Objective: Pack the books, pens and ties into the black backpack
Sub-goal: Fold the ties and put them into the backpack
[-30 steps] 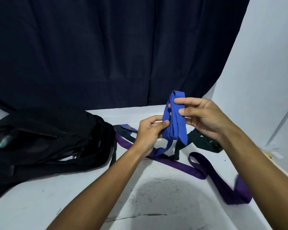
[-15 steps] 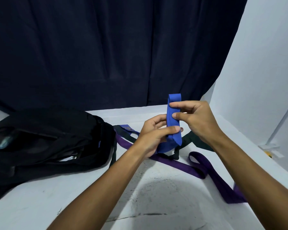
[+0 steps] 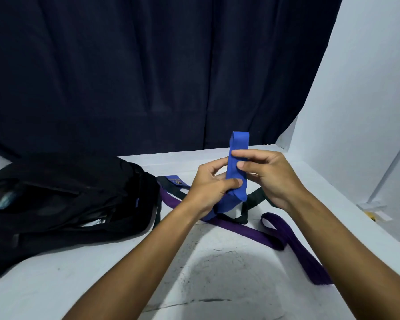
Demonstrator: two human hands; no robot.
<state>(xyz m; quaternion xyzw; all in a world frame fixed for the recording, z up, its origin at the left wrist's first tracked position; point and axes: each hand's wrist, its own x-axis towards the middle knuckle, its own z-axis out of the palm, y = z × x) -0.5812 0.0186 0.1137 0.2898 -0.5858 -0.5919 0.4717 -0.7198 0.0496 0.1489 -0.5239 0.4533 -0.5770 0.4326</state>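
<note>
Fingers of the right hand and left hand pinch the folded blue tie upright above the white table. Below lie a purple tie and dark tie, its label unreadable; the black backpack lies left.

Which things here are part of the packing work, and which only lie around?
For the job: black fabric backpack; folded blue tie, held by both hands; long purple tie; dark green tie.

Lying about: dark curtain; small yellow object.
</note>
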